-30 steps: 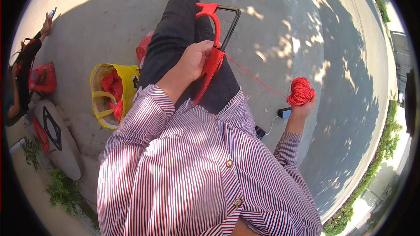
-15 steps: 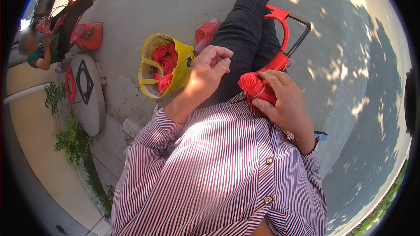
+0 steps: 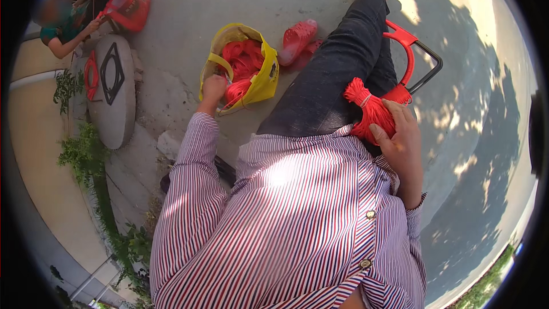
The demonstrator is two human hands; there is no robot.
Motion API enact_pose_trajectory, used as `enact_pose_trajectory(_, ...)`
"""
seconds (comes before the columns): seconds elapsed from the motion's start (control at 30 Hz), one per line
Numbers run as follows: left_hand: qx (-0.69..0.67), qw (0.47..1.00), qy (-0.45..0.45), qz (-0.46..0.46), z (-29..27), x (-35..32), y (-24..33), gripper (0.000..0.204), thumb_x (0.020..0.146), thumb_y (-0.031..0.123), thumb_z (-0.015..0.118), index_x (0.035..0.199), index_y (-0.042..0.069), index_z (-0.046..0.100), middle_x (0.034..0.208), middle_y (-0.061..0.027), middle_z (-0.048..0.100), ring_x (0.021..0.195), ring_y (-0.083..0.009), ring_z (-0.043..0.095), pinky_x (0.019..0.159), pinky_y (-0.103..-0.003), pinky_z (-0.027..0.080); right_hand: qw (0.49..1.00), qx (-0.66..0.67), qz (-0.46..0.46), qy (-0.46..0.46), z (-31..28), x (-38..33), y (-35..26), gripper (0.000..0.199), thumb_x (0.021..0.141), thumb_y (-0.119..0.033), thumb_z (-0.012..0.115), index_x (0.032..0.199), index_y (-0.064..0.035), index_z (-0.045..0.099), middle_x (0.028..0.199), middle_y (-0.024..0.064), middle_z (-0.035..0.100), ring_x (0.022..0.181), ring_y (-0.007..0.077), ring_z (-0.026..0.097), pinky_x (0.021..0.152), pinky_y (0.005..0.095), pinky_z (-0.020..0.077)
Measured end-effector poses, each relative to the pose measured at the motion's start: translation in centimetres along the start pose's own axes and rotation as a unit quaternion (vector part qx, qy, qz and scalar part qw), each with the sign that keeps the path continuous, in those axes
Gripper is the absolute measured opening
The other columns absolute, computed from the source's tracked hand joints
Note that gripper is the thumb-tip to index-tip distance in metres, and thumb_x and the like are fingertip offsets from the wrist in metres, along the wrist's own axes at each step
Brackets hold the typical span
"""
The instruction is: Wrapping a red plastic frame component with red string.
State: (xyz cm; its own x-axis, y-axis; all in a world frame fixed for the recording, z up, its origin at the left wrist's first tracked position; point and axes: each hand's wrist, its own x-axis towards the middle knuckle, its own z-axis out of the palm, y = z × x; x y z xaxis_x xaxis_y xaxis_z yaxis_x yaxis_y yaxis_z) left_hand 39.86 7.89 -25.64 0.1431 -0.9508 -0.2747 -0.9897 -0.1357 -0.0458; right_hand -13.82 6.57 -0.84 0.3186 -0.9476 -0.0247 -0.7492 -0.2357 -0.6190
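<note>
A hank of bright red cord (image 3: 369, 111), tied near one end, lies across my dark trousers at the lap. My right hand (image 3: 403, 137) is closed around its near side, thumb and fingers on the strands. My left hand (image 3: 214, 89) is at the near left rim of a yellow bag (image 3: 267, 77), beside its pale yellow handle (image 3: 221, 64). The fingers of that hand are hidden at the bag's mouth. More red cord (image 3: 243, 60) lies loosely inside the bag.
Pink perforated clogs (image 3: 298, 40) stand beyond the bag. A red and dark metal frame (image 3: 426, 63) is right of my legs. At left, a round stone slab (image 3: 120, 109) bears a black diamond-shaped piece (image 3: 111, 74) and a red one (image 3: 91, 74). Another person (image 3: 68, 37) sits near a red bag (image 3: 132, 11).
My left hand has gone from above my lap to the yellow bag. The hank in my right hand now lies extended, its tied end pointing away. The view has shifted.
</note>
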Motion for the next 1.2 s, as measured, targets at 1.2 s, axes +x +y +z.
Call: enact_pose_trajectory(1.2,-0.724,0.670,0.033,0.159,-30.8,-8.0,25.4,0.019,0.094,0.012,0.064,0.104,-0.004,0.066,0.084,-0.0085,0.068,0.053,-0.0066,0.053,0.050,-0.018,0.041,0.948,0.276,-0.034,0.156,-1.2,-1.4,-0.9,0.022,0.082,-0.003,0.069,0.104,-0.0038,0.067,0.098,0.0102,0.067,0.082,0.0221,0.068,0.074,0.0306,0.0536)
